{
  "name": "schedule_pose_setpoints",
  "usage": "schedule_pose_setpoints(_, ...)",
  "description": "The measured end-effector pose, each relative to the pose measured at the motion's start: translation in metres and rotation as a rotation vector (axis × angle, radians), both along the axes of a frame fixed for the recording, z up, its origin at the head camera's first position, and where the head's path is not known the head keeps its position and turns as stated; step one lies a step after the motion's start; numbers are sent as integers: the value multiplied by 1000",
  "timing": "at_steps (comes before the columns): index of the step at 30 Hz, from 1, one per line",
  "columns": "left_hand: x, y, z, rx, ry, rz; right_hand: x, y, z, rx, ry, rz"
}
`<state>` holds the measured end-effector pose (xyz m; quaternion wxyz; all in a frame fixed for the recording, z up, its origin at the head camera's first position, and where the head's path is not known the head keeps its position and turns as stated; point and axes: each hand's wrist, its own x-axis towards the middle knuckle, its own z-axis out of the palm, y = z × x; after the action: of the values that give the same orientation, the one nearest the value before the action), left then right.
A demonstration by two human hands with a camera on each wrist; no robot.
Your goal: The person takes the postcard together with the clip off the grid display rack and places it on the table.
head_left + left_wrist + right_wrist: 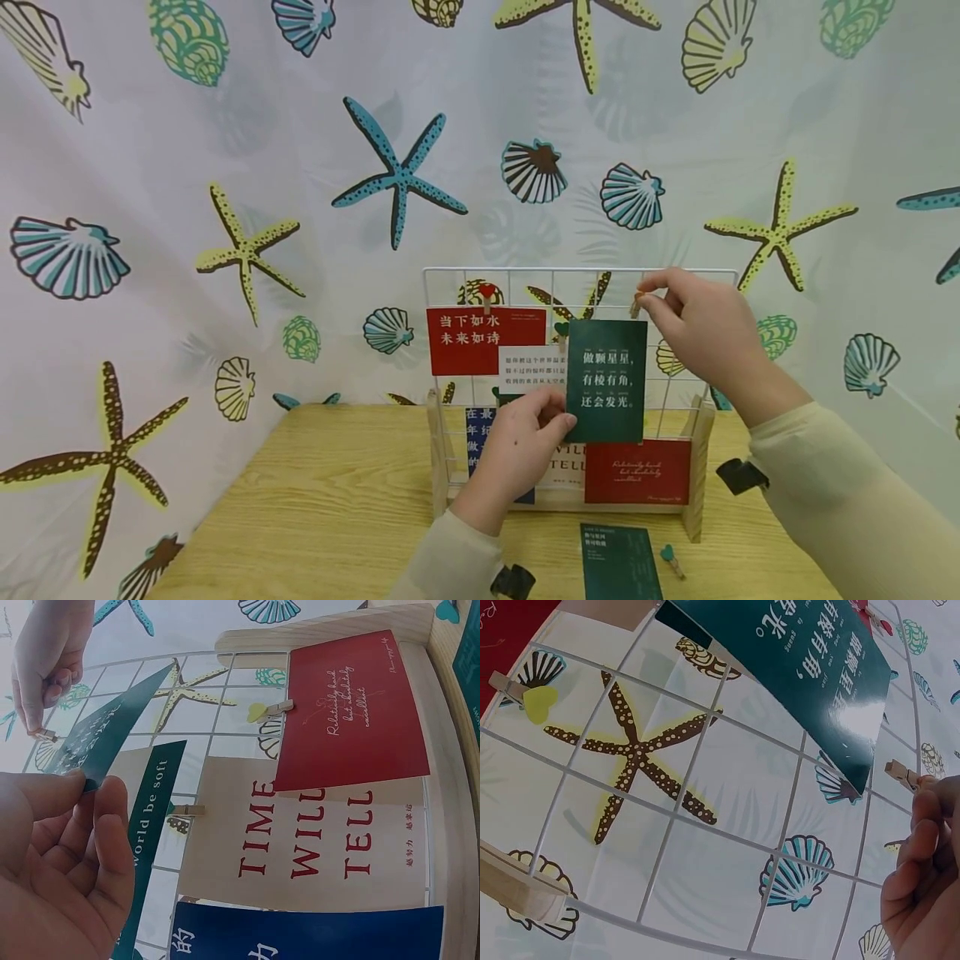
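My left hand pinches a dark green card with white writing by its lower left corner, between thumb and fingers. The card stands upright before a white wire grid on a wooden stand. Up at the card's top right, my right hand pinches a small wooden clothespin between thumb and forefinger; a bit of orange shows at its end. In the right wrist view, the clothespin is apart from the card's corner.
Other cards hang on the grid: a red card, a white card, a blue card and a lower red card. On the table lie another green card and a green-heart clothespin.
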<state>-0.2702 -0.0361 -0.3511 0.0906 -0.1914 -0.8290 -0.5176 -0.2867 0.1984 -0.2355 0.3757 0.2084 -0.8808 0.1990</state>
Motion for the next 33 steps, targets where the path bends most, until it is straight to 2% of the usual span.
schedule_pose_setpoints(5, 1, -3, -3, -17, -5, 10, 3, 1, -3, -1, -28, 12)
schedule_pose_setpoints(14, 1, -7, -9, 1, -37, -21, 6, 3, -12, -7, -61, 36)
schedule_pose_setpoints(27, 5, -18, -19, 21, -78, -46, 10, 11, -34, -19, -102, 76)
schedule_pose_setpoints(33, 7, -24, -24, 46, -96, -54, 14, 13, -46, -32, -77, 78)
